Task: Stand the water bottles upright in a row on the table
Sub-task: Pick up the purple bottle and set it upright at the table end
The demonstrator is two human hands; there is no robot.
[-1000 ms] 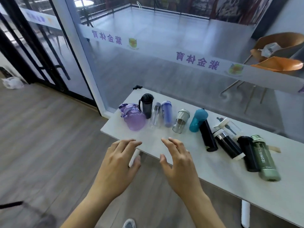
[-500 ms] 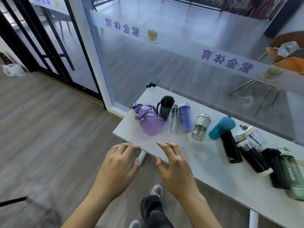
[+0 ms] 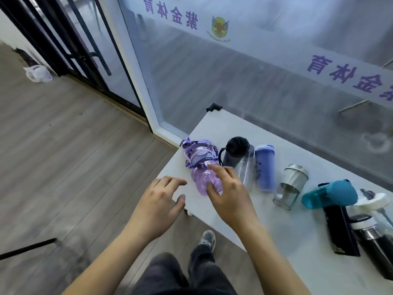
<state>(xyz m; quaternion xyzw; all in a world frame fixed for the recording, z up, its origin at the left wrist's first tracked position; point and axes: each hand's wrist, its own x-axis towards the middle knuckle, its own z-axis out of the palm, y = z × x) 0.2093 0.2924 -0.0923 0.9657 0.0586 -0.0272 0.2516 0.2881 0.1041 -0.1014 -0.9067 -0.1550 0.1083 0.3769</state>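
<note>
Several water bottles lie on their sides on the white table point(image 3: 282, 235). At the left end lies a purple bottle point(image 3: 201, 167) with a strap. Beside it are a black-lidded bottle point(image 3: 235, 153), a clear bottle point(image 3: 245, 169), a blue bottle point(image 3: 264, 167), a grey-lidded glass bottle point(image 3: 290, 189), a teal bottle point(image 3: 330, 194) and dark bottles point(image 3: 340, 228) at the right. My right hand point(image 3: 230, 193) is over the purple bottle's lower end, fingers spread and touching it. My left hand point(image 3: 157, 204) hovers open at the table's left corner.
A glass wall with a white frame point(image 3: 136, 67) stands behind the table. Wooden floor point(image 3: 63, 156) lies to the left. My legs and a shoe point(image 3: 207, 239) show below the table edge. A white bag point(image 3: 38, 73) sits by the black door frame.
I have stepped closer to the table's left end. My right hand has reached forward onto the purple bottle; my left hand has moved up to the table corner.
</note>
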